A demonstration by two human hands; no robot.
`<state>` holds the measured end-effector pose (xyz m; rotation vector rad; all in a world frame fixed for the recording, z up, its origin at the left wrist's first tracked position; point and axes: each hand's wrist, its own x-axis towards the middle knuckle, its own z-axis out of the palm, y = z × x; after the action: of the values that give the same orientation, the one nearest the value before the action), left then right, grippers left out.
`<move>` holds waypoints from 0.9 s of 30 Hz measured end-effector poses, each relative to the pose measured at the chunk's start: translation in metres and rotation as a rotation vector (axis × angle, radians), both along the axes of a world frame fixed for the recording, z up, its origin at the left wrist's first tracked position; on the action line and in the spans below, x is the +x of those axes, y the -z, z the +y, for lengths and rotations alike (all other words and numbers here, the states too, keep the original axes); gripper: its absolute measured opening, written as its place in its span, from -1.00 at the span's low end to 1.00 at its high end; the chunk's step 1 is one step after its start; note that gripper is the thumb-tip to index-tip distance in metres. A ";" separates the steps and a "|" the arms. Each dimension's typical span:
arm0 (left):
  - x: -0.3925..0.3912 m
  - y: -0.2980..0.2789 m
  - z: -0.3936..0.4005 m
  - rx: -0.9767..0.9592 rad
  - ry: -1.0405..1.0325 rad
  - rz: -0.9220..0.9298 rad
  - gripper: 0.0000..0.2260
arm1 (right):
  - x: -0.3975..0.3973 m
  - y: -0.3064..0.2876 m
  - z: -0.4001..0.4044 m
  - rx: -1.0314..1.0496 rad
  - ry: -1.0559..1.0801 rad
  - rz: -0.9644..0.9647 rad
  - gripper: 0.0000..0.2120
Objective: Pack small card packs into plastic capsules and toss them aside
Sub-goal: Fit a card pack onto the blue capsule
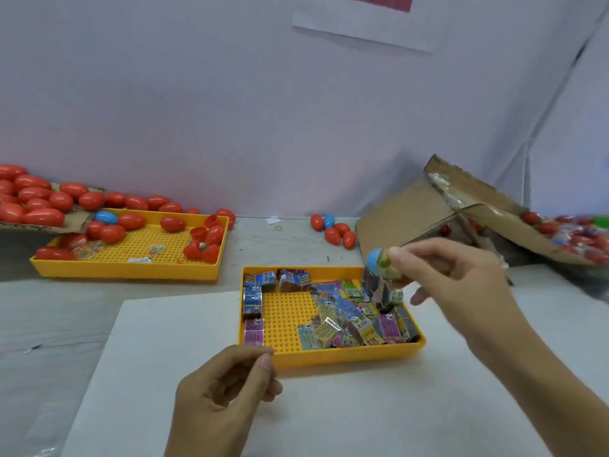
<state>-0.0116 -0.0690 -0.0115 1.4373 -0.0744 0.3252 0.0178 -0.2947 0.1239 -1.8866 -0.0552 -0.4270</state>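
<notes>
My right hand (451, 282) pinches a capsule (382, 262) with a blue half and a clear half that shows a card pack inside. It hovers above the right end of a yellow tray (286, 315) that holds several small card packs (346, 311). My left hand (227, 387) sits low in front of that tray, fingers curled with thumb against forefinger, and nothing shows in it. A second yellow tray (131, 268) at the left holds red capsules (131, 221) and red capsule halves (204, 242).
Red capsules pile on cardboard (33, 199) at the far left. A few capsules (333, 229) lie loose on the table at the back. A torn cardboard box (438, 209) at the right spills packed capsules (580, 239). A white sheet (148, 357) lies under my hands.
</notes>
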 end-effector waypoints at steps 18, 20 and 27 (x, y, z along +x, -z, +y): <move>0.007 0.001 -0.005 0.009 -0.009 -0.001 -0.71 | -0.006 0.089 0.060 0.610 -0.138 0.371 -0.73; 0.005 -0.001 -0.004 0.023 -0.014 -0.014 -0.74 | -0.015 0.105 0.094 0.582 -0.233 0.340 -0.77; 0.010 -0.019 0.018 0.044 -0.058 -0.052 -0.90 | -0.017 0.124 0.106 0.473 -0.249 0.271 -0.86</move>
<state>-0.0018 -0.0514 0.0072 1.4769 -0.0830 0.4112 0.0010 -0.1890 -0.0005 -1.4320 -0.0059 -0.0056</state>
